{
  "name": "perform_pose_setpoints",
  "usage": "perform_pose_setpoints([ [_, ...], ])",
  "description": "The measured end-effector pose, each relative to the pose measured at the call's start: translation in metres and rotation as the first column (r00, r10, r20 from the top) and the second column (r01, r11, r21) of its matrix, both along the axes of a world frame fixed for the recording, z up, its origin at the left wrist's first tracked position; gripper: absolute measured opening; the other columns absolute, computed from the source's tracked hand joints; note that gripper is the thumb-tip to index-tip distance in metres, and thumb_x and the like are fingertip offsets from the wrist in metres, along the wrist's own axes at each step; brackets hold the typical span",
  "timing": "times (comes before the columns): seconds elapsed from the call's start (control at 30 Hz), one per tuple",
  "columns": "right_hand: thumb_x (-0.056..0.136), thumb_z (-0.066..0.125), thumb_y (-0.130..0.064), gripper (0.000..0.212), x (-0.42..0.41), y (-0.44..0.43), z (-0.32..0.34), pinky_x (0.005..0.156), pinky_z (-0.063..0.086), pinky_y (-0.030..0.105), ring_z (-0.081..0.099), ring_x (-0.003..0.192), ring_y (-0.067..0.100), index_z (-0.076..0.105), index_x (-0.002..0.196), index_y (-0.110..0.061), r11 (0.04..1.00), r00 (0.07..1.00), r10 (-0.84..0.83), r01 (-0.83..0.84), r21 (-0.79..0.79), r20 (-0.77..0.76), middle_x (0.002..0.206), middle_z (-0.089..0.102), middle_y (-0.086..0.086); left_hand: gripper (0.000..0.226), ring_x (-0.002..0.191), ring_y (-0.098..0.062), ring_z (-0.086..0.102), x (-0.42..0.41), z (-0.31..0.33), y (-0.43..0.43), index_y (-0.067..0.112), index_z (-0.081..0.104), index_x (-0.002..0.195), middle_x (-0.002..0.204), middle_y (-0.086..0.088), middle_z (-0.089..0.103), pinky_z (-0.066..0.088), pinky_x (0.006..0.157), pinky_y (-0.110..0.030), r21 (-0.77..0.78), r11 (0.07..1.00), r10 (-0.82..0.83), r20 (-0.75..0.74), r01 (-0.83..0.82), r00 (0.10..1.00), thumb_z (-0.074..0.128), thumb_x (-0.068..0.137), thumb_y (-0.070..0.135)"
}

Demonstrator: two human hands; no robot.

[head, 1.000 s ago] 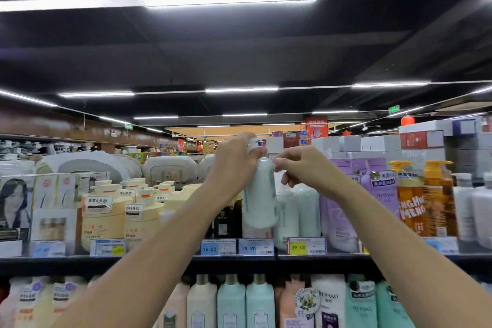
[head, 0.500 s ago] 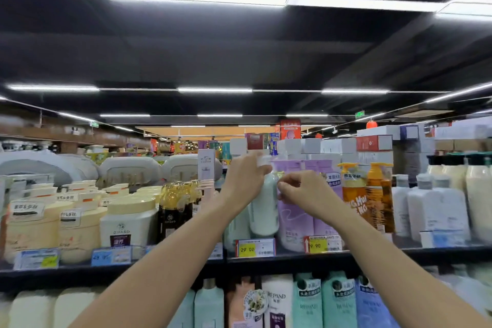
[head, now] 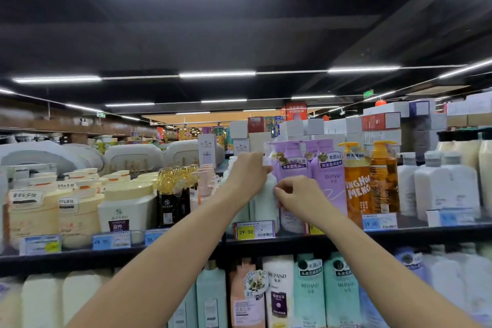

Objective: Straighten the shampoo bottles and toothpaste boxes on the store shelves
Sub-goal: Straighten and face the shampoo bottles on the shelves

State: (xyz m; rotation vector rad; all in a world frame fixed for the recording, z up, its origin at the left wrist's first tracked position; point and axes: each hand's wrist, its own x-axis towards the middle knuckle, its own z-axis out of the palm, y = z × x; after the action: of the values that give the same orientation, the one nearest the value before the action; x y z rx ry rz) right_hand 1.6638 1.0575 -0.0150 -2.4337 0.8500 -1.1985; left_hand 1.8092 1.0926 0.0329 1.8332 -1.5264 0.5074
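Two bare arms reach up from the bottom of the view. Under them is the low shelf, with a peach bottle (head: 246, 298), a white bottle (head: 278, 293) and mint green bottles (head: 310, 290) in a row.

Above that is the dark shelf edge (head: 415, 234) with a yellow price tag (head: 246, 231). The tag hides the foot of the pale green bottle (head: 266, 202), which is on the upper shelf just behind it. The left hand (head: 246, 176) is curled round the top of this bottle, under its white cap (head: 266, 161), and covers the neck. The right hand (head: 295, 194) has curled fingers, and the tips touch the bottle's right side. I cannot tell if they pinch it.

Purple bottles (head: 328, 184) stand just beside it on the right, partly behind the right hand. Next come orange pump bottles (head: 356, 186), then white bottles (head: 447, 186). To the left are dark bottles with gold tops (head: 170, 194) and cream tubs (head: 80, 213).

Far back are white boxes (head: 346, 125) and long ceiling lights (head: 217, 74).

A second ago the right hand was up by the cap; now it is lower, on the bottle's side. The view has also turned to the right, so the purple bottles are now close behind the hands.
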Motion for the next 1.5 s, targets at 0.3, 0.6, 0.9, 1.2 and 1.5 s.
perform_pose_setpoints([
  [0.3, 0.094, 0.061, -0.022, 0.017, 0.008, 0.004, -0.014, 0.063, 0.038, 0.006, 0.065, 0.081, 0.012, 0.077, 0.089, -0.017, 0.999, 0.998, -0.030, 0.032, -0.043, 0.048, 0.083, 0.075, -0.003, 0.033, 0.110, -0.029, 0.059, 0.001, -0.054, 0.037, 0.012, 0.064, 0.125, 0.121, -0.008, 0.065, 0.048, 0.095, -0.038, -0.200, 0.972, -0.088, 0.162, 0.120, 0.983, 0.062, 0.095, 0.025],
  [0.6, 0.095, 0.065, -0.022, 0.016, 0.003, 0.045, -0.073, 0.081, 0.047, 0.010, 0.062, 0.083, -0.002, 0.074, 0.108, -0.020, 0.993, 0.993, -0.002, 0.015, -0.116, 0.116, 0.098, 0.072, -0.009, 0.035, 0.114, -0.012, 0.055, 0.021, -0.146, 0.104, 0.020, 0.064, 0.128, 0.122, 0.006, 0.062, 0.046, 0.100, -0.027, -0.143, 0.980, -0.140, 0.018, 0.141, 0.990, 0.057, 0.098, 0.037],
  [0.9, 0.095, 0.067, -0.016, 0.021, 0.024, 0.093, -0.167, 0.083, 0.051, 0.020, 0.060, 0.090, 0.006, 0.069, 0.115, -0.014, 0.985, 0.996, 0.092, -0.088, -0.150, 0.021, 0.103, 0.066, -0.006, 0.048, 0.118, -0.018, 0.057, 0.059, -0.226, 0.166, 0.014, 0.065, 0.127, 0.126, 0.000, 0.063, 0.048, 0.102, -0.032, 0.003, 0.995, -0.095, -0.007, 0.095, 0.995, 0.043, 0.098, 0.045],
  [1.2, 0.091, 0.068, -0.019, 0.027, 0.069, 0.130, -0.227, 0.094, 0.054, 0.042, 0.061, 0.111, 0.023, 0.069, 0.118, -0.013, 0.964, 0.975, 0.173, -0.197, -0.176, -0.138, 0.117, 0.067, 0.000, 0.036, 0.116, -0.029, 0.058, 0.090, -0.283, 0.240, 0.015, 0.064, 0.125, 0.125, -0.005, 0.064, 0.050, 0.096, -0.047, 0.120, 0.961, 0.229, 0.162, -0.249, 0.960, 0.056, 0.096, 0.036],
  [1.5, 0.092, 0.065, -0.026, 0.028, 0.115, 0.162, -0.261, 0.094, 0.052, 0.048, 0.059, 0.116, 0.026, 0.068, 0.119, -0.019, 0.796, 0.806, 0.543, -0.584, -0.162, -0.236, 0.120, 0.066, -0.003, 0.042, 0.112, -0.028, 0.059, 0.057, -0.301, 0.353, 0.016, 0.065, 0.124, 0.123, -0.004, 0.063, 0.051, 0.094, -0.045, 0.206, 0.716, 0.630, 0.223, -0.668, 0.744, 0.048, 0.095, 0.041],
])
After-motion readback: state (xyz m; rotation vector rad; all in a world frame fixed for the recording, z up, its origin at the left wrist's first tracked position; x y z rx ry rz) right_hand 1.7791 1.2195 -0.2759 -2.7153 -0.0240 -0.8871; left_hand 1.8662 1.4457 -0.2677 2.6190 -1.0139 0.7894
